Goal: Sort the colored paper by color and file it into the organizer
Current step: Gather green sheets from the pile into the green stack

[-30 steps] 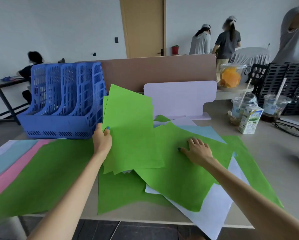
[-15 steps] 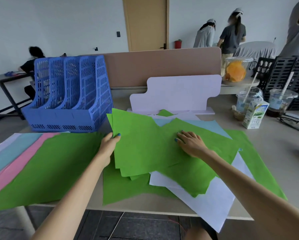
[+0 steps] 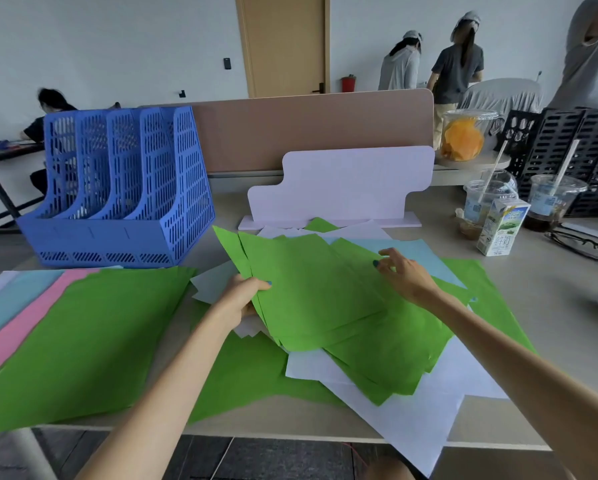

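A fanned stack of green sheets (image 3: 311, 299) lies at the middle of the desk (image 3: 553, 306), its left edge lifted off the loose paper underneath. The left hand (image 3: 242, 299) grips that lifted edge, thumb on top and fingers beneath. The right hand (image 3: 406, 273) is over the stack's far right part, well apart from the left, with its fingers bent and their tips on the top green sheet; whether they pinch the paper I cannot tell.

Under the stack lie more green paper, white sheets (image 3: 394, 410) that overhang the near edge of the desk, and a pale blue sheet (image 3: 425, 252) just beyond the right hand. To the left, a sorted spread shows a large green sheet (image 3: 83, 341) over a pink sheet (image 3: 24, 327). The blue organizer (image 3: 124, 188) stands behind that spread, beyond the left hand. A milk carton (image 3: 501, 230) stands at the far right.
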Demonstrator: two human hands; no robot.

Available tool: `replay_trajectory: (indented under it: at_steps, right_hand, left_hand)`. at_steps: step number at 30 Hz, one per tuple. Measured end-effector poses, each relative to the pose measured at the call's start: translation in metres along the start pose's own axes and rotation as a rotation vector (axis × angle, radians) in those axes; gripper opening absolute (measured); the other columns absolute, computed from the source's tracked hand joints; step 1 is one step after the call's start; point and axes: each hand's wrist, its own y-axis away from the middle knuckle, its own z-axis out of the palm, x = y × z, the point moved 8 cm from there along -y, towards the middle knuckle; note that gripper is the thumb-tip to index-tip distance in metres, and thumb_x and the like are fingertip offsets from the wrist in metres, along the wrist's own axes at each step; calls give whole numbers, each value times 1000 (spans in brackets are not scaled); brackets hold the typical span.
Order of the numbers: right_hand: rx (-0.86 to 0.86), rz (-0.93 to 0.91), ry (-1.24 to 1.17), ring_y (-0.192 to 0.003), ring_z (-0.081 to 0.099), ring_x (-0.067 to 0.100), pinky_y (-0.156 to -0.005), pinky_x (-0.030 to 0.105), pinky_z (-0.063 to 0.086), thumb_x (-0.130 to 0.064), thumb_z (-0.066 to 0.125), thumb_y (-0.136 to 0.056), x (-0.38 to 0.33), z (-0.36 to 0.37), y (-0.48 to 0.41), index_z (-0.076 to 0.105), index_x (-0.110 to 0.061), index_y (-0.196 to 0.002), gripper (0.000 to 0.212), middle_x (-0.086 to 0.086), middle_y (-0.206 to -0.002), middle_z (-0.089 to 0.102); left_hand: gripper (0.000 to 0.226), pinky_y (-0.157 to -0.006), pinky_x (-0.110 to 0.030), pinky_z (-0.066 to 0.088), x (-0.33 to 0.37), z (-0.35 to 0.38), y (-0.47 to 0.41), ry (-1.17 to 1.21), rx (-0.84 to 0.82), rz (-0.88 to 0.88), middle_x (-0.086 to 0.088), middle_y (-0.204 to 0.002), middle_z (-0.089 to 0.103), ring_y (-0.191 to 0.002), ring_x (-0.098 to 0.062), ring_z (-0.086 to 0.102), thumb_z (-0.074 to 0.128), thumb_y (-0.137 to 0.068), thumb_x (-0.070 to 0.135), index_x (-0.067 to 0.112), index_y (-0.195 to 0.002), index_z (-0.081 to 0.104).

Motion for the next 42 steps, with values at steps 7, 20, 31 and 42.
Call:
replay_trajectory:
  at_steps: [7, 20, 31, 42]
  right_hand:
    - [-63, 42, 122, -135, 38, 25, -109, 39, 30, -48, 35, -99, 15, 0, 10, 32, -15, -144, 56, 11, -148, 39]
    - [-7, 50, -49, -123, 48, 27, -100, 37, 40, -35, 49, -96, 17, -7, 15, 43, -14, -135, 44, 12, -134, 52]
    - [-140, 182, -743, -103, 59, 20, -94, 32, 46, -28, 71, -83, 8, -15, 18, 59, -8, -117, 42, 3, -115, 62]
    - [-77, 284, -963, -53, 67, 13, -57, 31, 58, 4, 62, -85, 33, -13, 23, 67, -3, -96, 14, 2, -65, 71]
  left_hand:
    - [30, -99, -42, 46, 0, 32, 10, 228, -138, -88, -12, -111, 69, -106, -27, 63, 61, -83, 7, 7, -113, 64]
    - [35, -91, -43, 49, 4, 94, 6, 121, -59, -38, -17, -121, 61, -106, -31, 59, 57, -85, -7, -1, -119, 57]
    - [82, -114, -44, 19, 15, 56, 11, 205, 55, 97, -9, -153, 25, -140, -23, 25, 68, -85, 30, 6, -146, 18]
    - [58, -115, -41, 16, 27, 32, 19, 103, 55, 199, -2, -158, 16, -144, -20, 19, 30, -102, 42, 14, -150, 17]
